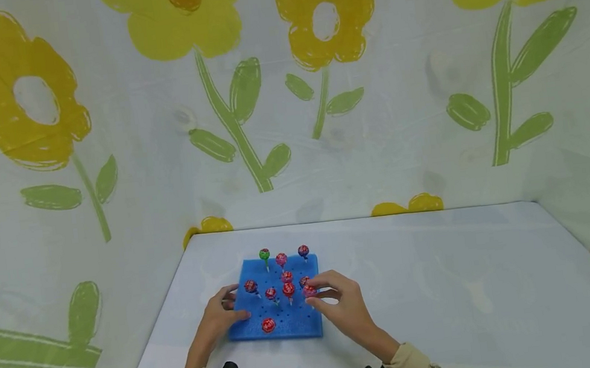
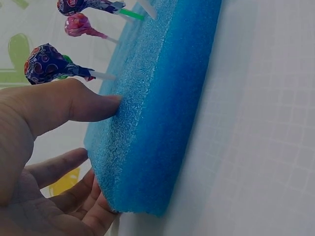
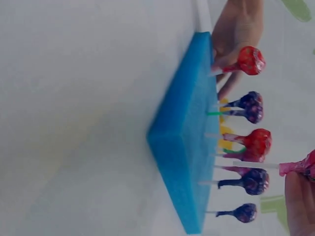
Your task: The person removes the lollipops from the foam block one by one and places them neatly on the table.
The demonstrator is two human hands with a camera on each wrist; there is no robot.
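A blue foam board (image 1: 300, 324) dotted with small holes lies on the white table, with several wrapped lollipops standing in it by their sticks. My left hand (image 1: 216, 321) holds the board's left edge, thumb on the upper face and fingers around the side, as the left wrist view shows on the foam (image 2: 162, 123). Over the board's right side, my right hand (image 1: 348, 306) pinches a pink lollipop (image 3: 295, 168) by its wrapped head. Its white stick points toward the foam, the tip visible short of the surface in the right wrist view.
A red lollipop (image 1: 268, 325) stands near the board's front edge; a green one (image 1: 264, 254) and a purple one (image 1: 303, 250) stand at the back. White table surface (image 1: 449, 288) extends to the right. A flower-printed sheet (image 1: 404, 135) hangs behind.
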